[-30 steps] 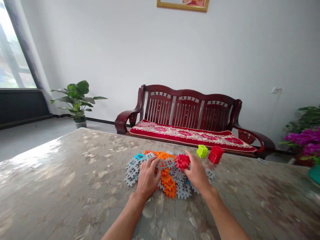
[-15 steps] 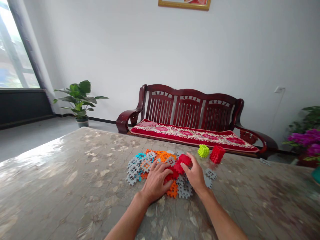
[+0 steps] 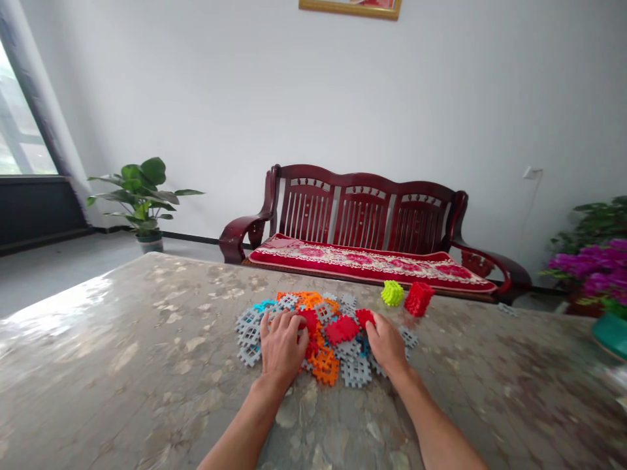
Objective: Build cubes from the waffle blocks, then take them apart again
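Observation:
A heap of notched flat pieces, grey (image 3: pixel 356 372), orange (image 3: pixel 325 367) and blue, lies on the table. On its left part rests my left hand (image 3: pixel 283 346), fingers bent and apart over grey pieces and beside a red piece (image 3: pixel 308 323). At the heap's right side, my right hand (image 3: pixel 386 343) pinches a small red piece (image 3: pixel 364 318) between thumb and fingers. Another red piece (image 3: pixel 341 330) lies between the hands on top of the heap. Behind the right hand stand a yellow-green cube (image 3: pixel 392 294) and a red block (image 3: pixel 418 299).
The patterned table (image 3: pixel 186 378) reaches past both arms. One grey piece (image 3: pixel 507 309) lies near its right back edge. Beyond the table is a wooden bench (image 3: pixel 362 215) with a red cover. A teal pot (image 3: pixel 612 333) with purple flowers is at the right edge.
My left hand has moved left, uncovering red and orange pieces. The red piece near my right hand now lies between the hands, and that hand grips a smaller one. The view has shifted slightly.

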Available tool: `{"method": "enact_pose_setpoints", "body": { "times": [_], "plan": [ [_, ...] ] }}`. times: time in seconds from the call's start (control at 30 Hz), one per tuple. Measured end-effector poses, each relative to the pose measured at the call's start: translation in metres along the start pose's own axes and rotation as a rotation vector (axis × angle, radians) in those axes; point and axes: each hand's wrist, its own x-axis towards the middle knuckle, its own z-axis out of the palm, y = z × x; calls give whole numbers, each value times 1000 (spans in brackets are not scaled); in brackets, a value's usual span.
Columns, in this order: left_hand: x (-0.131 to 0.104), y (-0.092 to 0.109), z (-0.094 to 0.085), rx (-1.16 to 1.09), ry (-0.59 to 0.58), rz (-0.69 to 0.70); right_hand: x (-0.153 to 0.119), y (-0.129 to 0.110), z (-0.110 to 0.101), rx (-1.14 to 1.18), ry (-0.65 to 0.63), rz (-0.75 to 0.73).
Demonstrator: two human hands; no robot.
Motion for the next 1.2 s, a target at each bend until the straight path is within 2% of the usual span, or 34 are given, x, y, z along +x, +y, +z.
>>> {"method": "enact_pose_setpoints", "body": {
  "times": [0.1, 0.17, 0.27, 0.37, 0.43, 0.53, 0.73, 0.93, 1.2],
  "plan": [
    [-1, -2, 3, 30, 23, -34, 4, 10, -4, -7, -33, 68],
    [-1, -5, 5, 54, 33, -51, 8, 20, -11, 46, 4, 115],
    [-2, -8, 7, 79, 20, -60, 16, 43, -25, 136, 175, 234],
    [-1, -9, 8, 64, 0, -56, 20, 72, -34, 72, 330, 413],
    [-1, -9, 8, 45, -11, -54, 22, 88, -36, -17, 353, 559],
    [-1, -10, 8, 32, -20, -51, 26, 101, -31, -77, 303, 703],
    [0, -11, 7, 29, -45, -28, 50, 118, -26, -152, 217, 740],
    [1, -10, 7, 46, -86, -38, 71, 139, -26, -237, 79, 753],
    [2, -14, 8, 55, -94, -12, 78, 149, -20, -280, 57, 718]
  ]
}}
